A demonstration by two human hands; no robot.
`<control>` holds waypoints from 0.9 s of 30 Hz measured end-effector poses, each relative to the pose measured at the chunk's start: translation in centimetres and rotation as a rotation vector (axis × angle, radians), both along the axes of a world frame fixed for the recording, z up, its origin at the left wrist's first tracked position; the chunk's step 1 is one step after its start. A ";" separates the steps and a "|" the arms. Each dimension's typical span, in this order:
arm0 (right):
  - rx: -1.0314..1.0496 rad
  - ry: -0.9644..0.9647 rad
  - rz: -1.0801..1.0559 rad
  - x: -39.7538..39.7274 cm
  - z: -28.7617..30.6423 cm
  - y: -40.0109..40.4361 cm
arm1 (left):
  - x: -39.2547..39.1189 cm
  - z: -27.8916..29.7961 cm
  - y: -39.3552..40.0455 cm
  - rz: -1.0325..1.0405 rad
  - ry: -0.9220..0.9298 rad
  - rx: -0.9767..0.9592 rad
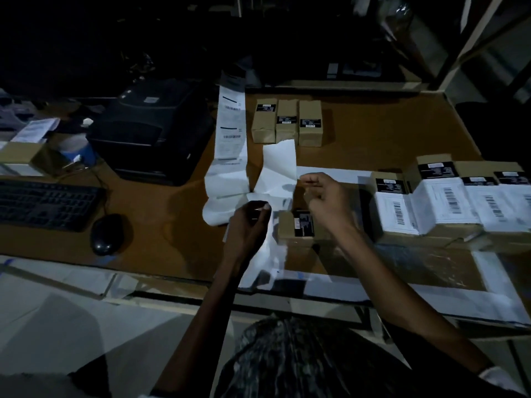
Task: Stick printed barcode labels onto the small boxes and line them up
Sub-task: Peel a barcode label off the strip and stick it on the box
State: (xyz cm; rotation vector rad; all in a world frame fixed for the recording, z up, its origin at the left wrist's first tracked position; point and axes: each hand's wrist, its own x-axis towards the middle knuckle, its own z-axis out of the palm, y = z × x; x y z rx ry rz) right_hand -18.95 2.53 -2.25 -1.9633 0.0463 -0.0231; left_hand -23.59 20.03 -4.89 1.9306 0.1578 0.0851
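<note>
We see the left hand (253,222) pinching the label strip (230,156) just left of a small brown box (298,228) lying on the desk (161,225), while the right hand (321,196), directly above this box, pinches the edge of a white label (280,165) peeling up from the strip. Behind the box stand three unlabeled boxes (287,122) in a row, to its right a row of labeled boxes (448,202), and far to its left the black label printer (152,130).

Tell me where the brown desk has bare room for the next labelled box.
Bare brown desk lies right of the three unlabelled cardboard boxes and behind the white-labelled boxes. Another patch lies between the black mouse and the label strip. It is crowded around both hands.
</note>
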 end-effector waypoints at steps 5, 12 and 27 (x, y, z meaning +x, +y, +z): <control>0.091 0.057 -0.049 2.9 -0.7 5.7 | 3.1 1.4 5.5 0.053 -0.094 -0.049; 0.053 0.222 -0.037 6.3 -1.2 12.0 | 6.0 3.2 10.7 0.055 -0.135 -0.099; 0.150 0.277 -0.043 5.5 -3.9 13.8 | 8.1 2.2 10.6 0.031 -0.286 0.178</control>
